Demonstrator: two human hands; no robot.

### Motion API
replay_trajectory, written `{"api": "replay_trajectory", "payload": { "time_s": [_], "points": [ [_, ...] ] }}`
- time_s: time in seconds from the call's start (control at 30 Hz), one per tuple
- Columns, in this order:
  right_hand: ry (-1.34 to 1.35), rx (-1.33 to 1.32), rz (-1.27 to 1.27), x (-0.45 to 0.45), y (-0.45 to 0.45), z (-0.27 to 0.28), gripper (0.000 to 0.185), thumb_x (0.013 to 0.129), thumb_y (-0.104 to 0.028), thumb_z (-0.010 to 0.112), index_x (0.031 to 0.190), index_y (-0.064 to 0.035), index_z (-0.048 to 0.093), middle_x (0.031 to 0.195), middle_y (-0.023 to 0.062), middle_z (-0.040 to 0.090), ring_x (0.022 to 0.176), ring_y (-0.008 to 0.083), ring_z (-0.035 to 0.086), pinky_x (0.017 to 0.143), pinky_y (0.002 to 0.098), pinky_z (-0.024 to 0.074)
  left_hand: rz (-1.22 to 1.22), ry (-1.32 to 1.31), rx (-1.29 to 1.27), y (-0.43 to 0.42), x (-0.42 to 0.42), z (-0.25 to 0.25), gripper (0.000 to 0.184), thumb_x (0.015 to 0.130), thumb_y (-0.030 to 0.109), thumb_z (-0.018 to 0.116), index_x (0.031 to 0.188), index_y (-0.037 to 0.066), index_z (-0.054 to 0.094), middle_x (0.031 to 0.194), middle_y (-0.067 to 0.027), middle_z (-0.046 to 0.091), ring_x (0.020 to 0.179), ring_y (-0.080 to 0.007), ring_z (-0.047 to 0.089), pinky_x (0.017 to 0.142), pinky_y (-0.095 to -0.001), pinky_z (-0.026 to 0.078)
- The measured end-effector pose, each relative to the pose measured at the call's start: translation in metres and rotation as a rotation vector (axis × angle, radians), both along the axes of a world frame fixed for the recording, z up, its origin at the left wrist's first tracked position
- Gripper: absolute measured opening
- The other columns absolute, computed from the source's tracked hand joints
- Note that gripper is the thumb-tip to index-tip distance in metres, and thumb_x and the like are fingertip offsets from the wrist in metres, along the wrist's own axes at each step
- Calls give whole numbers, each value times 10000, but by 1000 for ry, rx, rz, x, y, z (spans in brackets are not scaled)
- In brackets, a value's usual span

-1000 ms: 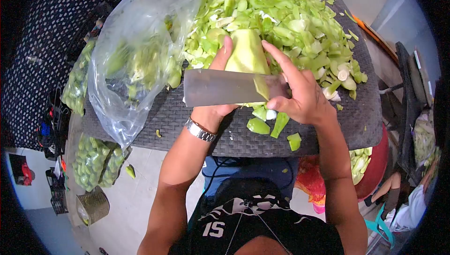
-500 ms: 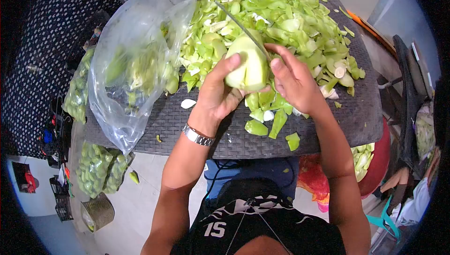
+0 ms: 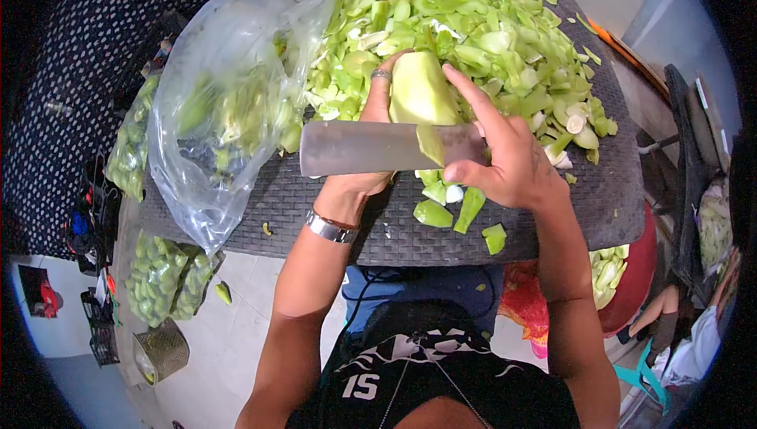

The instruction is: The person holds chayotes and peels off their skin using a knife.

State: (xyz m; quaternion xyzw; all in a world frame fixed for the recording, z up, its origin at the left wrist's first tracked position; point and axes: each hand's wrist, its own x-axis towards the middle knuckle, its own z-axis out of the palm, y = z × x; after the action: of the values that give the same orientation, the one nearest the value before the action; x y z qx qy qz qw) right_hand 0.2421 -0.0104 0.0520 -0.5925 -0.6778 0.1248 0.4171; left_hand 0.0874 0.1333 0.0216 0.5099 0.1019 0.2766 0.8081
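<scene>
My left hand [image 3: 379,101] is closed around a peeled, pale green mango [image 3: 419,88], cut flat on the near side; the blade hides part of the palm. My right hand [image 3: 511,159] grips a broad-bladed knife [image 3: 355,150], its handle mostly covered by the fingers. The blade lies sideways in front of the mango, pointing left, with its flat face up. A thin green slice [image 3: 430,146] rests on it. Just beyond both hands spreads a large heap of green mango slices [image 3: 489,27], and a few loose pieces [image 3: 471,210] lie below the knife.
A clear plastic bag [image 3: 229,58] with green pieces stands on the left of the dark woven table [image 3: 300,232]. Bags of green mangoes [image 3: 154,275] and a metal can [image 3: 162,352] are on the floor at left. A red basin [image 3: 643,263] stands below right.
The knife has swung from upright behind the mango to lying flat in front of it, now carrying a slice. My left hand has turned the mango, and my right hand has moved lower.
</scene>
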Motion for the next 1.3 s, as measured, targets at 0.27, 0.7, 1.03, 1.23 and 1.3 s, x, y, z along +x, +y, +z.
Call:
{"api": "replay_trajectory", "payload": {
  "time_s": [0.27,0.7,1.03,1.23,1.3],
  "points": [
    [-146,192,-26,8,7,-9,1031,830,-573,794,1579,-34,333,800,224,680,870,422,723,819,434,547,35,11,272,3,0,-6,1069,747,166,879,1584,154,214,1445,-107,500,1293,-256,565,1054,-429,529],
    [78,-60,-38,14,-1,-3,981,878,-626,704,1575,-36,345,780,167,672,731,255,660,747,377,518,-78,20,57,-10,-11,12,1134,541,-81,887,1519,67,333,1318,-79,592,1233,-251,597,1068,-408,488],
    [-30,-60,-188,30,2,-9,919,868,-586,711,1584,-123,369,819,152,671,673,238,615,683,343,488,-168,58,40,-10,-16,17,1109,483,-38,880,1475,5,385,1268,-102,628,1194,-236,608,1059,-382,475],
    [35,-176,-442,58,4,-5,795,944,-528,670,1498,-19,415,819,217,696,817,391,713,760,459,546,-149,11,34,-12,-14,19,1127,483,4,893,1485,-1,377,1282,-107,593,1182,-229,592,1036,-354,481],
    [302,-291,-405,63,6,-4,744,982,-531,621,1476,-4,440,811,180,711,795,348,714,761,436,555,-153,24,-52,-8,-13,19,1111,502,-2,908,1481,-3,383,1279,-111,597,1180,-234,600,1037,-363,486]
  ]
}}
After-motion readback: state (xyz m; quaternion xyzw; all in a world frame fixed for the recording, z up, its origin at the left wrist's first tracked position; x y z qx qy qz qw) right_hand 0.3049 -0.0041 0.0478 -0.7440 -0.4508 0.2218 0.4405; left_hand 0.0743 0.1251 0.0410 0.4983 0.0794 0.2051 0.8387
